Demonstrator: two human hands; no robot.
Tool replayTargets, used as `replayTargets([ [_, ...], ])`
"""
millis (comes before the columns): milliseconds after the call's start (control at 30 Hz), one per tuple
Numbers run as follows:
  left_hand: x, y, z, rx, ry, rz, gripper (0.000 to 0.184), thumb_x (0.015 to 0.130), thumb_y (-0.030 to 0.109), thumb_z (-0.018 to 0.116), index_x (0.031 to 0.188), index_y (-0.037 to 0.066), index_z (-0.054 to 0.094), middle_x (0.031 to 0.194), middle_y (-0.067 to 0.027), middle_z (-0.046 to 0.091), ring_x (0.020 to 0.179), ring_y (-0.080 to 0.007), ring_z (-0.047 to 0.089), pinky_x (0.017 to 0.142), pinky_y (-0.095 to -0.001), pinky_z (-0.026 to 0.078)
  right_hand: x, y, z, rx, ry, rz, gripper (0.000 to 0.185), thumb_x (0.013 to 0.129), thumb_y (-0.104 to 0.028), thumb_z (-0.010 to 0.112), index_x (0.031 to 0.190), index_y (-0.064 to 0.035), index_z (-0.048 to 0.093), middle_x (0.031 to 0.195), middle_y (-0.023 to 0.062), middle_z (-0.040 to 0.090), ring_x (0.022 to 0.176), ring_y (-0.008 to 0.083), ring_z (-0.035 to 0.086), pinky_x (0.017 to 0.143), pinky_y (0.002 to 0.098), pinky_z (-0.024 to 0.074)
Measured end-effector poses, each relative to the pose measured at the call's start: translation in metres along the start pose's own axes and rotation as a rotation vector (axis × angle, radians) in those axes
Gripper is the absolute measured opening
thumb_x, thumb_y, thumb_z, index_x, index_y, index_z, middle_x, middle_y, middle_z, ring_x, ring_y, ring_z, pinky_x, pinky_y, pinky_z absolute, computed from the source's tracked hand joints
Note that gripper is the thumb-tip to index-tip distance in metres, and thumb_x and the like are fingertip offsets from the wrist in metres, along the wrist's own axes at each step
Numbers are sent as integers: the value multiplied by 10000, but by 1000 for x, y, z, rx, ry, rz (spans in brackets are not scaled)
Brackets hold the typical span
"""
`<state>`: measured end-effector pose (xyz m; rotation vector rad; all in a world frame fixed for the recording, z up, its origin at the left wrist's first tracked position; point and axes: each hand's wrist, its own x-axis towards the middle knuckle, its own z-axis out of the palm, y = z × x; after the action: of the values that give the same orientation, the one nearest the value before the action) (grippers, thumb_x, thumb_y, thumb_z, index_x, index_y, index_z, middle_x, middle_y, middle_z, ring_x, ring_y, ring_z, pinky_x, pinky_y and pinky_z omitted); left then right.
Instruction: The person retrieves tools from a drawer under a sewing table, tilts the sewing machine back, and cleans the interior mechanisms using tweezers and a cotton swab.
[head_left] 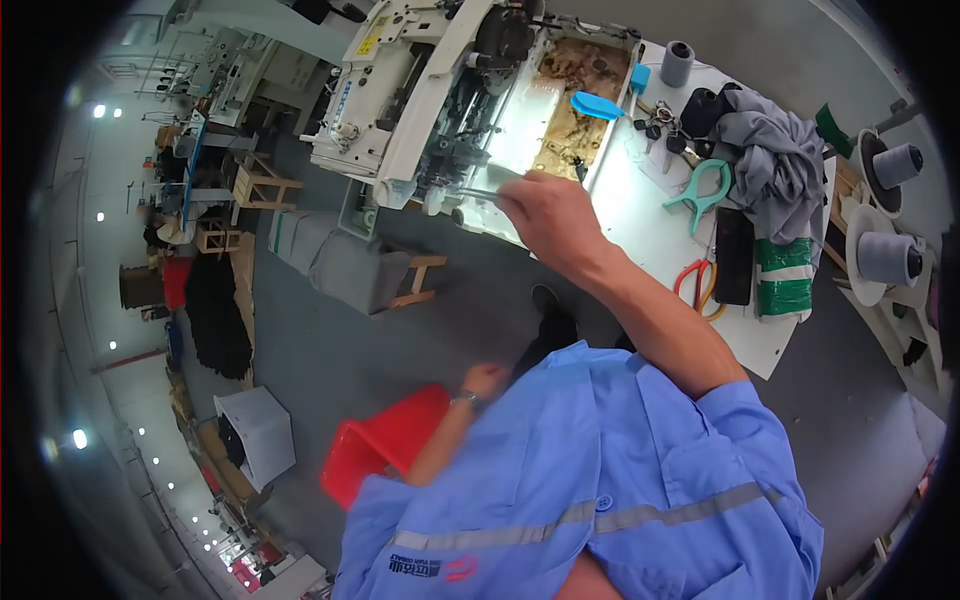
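Observation:
My right hand (550, 220) is closed around a thin metal tool, which looks like tweezers (478, 192). The tool's tip points at the inner parts of a tilted white sewing machine (380, 105). Beside the machine lies its opened base (575, 75), with brownish, oily-looking matter in it and a blue object (596, 106) across it. My left hand (484, 379), with a watch on the wrist, hangs low above the floor beside a red bin (385, 440). Its fingers are small and blurred.
On the white table (745, 335) at right lie green clamps (707, 190), red-and-orange-handled scissors (697, 285), a black phone (735, 255), grey cloth (775, 155) and a thread cone (677, 63). A covered bench (350, 265) and a white bin (262, 435) stand at left.

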<state>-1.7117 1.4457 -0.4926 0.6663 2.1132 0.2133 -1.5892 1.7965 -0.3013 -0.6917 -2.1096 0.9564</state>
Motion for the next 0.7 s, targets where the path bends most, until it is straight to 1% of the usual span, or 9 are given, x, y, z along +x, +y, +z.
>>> replayTargets([
  [67,-9,-18,-10,-240,47,-207,319,848,245,648,1060,9,681,995,-148,696,908,-247,662,802,-345,507,13,3,23,-50,9,5,129,835,-169,627,822,-43,646,784,120,623,720,309,627,630,401,499],
  [133,-16,-38,-14,-230,54,-258,311,849,250,650,1049,13,687,995,-147,697,904,-244,663,795,-343,508,23,10,43,-174,73,-37,108,828,-160,624,791,-58,626,793,101,626,722,298,633,614,407,504],
  [167,-17,-49,-14,-227,64,-300,304,850,254,653,1037,18,693,995,-145,698,901,-241,664,789,-341,509,27,10,49,-164,109,-54,94,818,-153,626,783,-65,623,807,87,629,708,282,634,598,411,503],
  [200,-13,-73,-8,-222,65,-306,304,850,254,653,1037,18,693,995,-145,698,901,-241,664,789,-341,509,30,10,54,-159,108,-48,94,818,-153,626,783,-65,623,807,87,629,708,282,634,598,411,503],
  [267,1,-125,9,-91,85,-201,310,852,263,653,1025,9,694,1007,-150,695,911,-240,664,797,-338,507,35,12,60,-175,189,-110,76,800,-131,617,759,-67,616,772,81,610,689,270,630,577,402,500],
  [333,7,-138,11,-81,70,-172,322,852,271,653,1031,7,691,1014,-155,693,918,-241,663,803,-337,506,39,16,64,-188,184,-119,55,781,-113,610,750,-68,615,760,79,601,682,267,627,573,398,499],
  [367,9,-140,10,-74,60,-135,333,852,279,653,1038,4,688,1022,-159,690,925,-241,663,809,-335,505,41,18,65,-203,183,-135,36,763,-95,603,742,-69,614,749,77,592,676,264,625,568,395,498],
  [533,5,-87,-3,-200,31,-136,338,853,286,652,1056,17,684,1038,-164,685,937,-247,661,825,-333,501,47,22,66,-254,172,-200,31,725,-61,587,727,-73,615,728,65,570,671,252,618,558,383,497],
  [700,5,-73,-2,-232,49,-108,345,849,288,663,1072,25,681,1039,-163,685,936,-247,661,830,-329,499,53,24,66,-254,189,-285,58,714,-41,579,742,-59,626,720,58,555,676,232,606,553,373,496],
])
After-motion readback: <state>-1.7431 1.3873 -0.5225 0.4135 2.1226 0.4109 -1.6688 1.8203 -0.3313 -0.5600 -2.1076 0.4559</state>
